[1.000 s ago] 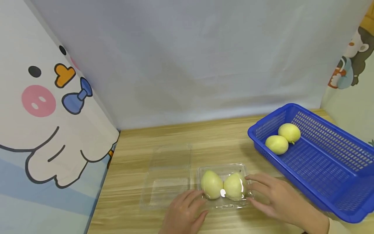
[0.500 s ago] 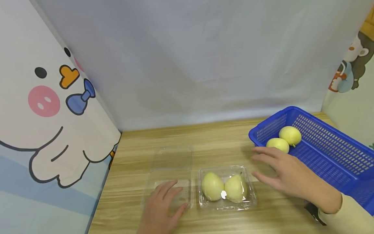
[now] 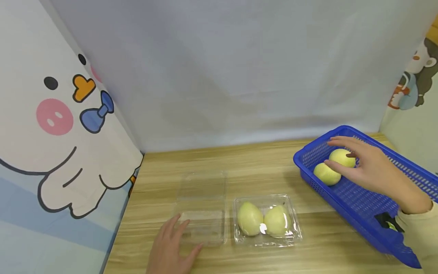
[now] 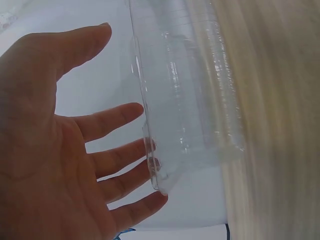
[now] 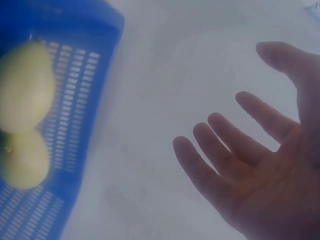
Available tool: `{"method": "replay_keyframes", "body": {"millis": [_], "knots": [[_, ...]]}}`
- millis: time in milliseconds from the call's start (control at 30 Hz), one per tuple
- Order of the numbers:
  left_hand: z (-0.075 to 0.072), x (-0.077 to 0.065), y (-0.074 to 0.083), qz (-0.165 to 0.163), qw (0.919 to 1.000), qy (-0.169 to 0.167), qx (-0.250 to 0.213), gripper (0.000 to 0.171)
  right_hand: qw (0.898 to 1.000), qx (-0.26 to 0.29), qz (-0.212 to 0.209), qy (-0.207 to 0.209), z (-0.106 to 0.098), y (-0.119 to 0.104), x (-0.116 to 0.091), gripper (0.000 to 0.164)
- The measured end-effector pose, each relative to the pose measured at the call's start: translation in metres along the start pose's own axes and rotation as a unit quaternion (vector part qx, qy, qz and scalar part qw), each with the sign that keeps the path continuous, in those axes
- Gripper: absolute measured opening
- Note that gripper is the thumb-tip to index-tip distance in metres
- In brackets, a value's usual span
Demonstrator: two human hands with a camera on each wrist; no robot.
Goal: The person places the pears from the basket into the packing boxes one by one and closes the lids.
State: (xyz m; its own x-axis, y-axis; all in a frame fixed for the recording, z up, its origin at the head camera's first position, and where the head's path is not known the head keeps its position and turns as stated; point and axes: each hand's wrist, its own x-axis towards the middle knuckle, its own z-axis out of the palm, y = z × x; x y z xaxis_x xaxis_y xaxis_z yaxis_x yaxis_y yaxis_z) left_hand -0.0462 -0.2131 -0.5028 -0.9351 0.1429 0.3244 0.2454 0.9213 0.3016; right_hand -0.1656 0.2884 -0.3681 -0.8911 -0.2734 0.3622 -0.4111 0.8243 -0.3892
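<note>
My right hand (image 3: 373, 169) reaches over the blue basket (image 3: 349, 228), fingers spread and holding nothing. Below its thumb and fingertips are two pale yellow pears (image 3: 327, 174), side by side at the basket's far left end; the hand partly covers one in the head view. My left hand (image 3: 171, 247), also with nothing in its grasp, is at the left edge of a clear plastic clamshell box (image 3: 205, 224) whose lid lies folded back. In the left wrist view its fingertips (image 4: 131, 110) are right at the box's edge. Another clear box (image 3: 265, 243), closed, contains two pears (image 3: 249, 219).
Both boxes and the basket stand on a wood-grain table (image 3: 164, 163). A pale grey cloth (image 3: 239, 76) hangs behind it. Cartoon-printed panels (image 3: 54, 171) flank the left and right sides.
My right hand has left the closed box and moved up and right over the basket. My left hand has moved left, from beside the closed box to the open one's left edge.
</note>
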Motion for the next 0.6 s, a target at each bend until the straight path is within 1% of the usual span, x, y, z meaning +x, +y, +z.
{"method": "replay_keyframes", "body": {"millis": [67,167,300,400,467,600], "knots": [[-0.001,-0.003,-0.001,-0.020,0.9996,-0.018,-0.002,0.066,0.999,0.008,0.035,-0.015,-0.002,0.012,0.004,0.055],[-0.001,-0.007,-0.001,-0.040,0.9984,-0.039,-0.008,0.066,0.996,0.025,0.076,-0.050,-0.002,0.031,0.010,0.057],[0.002,-0.011,-0.004,-0.046,0.9979,-0.043,-0.013,0.065,0.989,0.040,0.113,-0.086,0.003,0.055,0.016,0.060],[0.003,-0.013,-0.006,-0.046,0.9982,-0.035,-0.015,0.064,0.986,0.028,0.124,-0.107,0.012,0.070,0.016,0.061],[0.004,-0.013,-0.007,-0.044,0.9984,-0.029,-0.018,0.062,0.984,0.022,0.125,-0.126,0.020,0.079,0.015,0.060],[0.003,-0.015,-0.009,-0.046,0.9984,-0.022,-0.022,0.059,0.980,0.013,0.110,-0.163,0.040,0.088,0.011,0.058]]}}
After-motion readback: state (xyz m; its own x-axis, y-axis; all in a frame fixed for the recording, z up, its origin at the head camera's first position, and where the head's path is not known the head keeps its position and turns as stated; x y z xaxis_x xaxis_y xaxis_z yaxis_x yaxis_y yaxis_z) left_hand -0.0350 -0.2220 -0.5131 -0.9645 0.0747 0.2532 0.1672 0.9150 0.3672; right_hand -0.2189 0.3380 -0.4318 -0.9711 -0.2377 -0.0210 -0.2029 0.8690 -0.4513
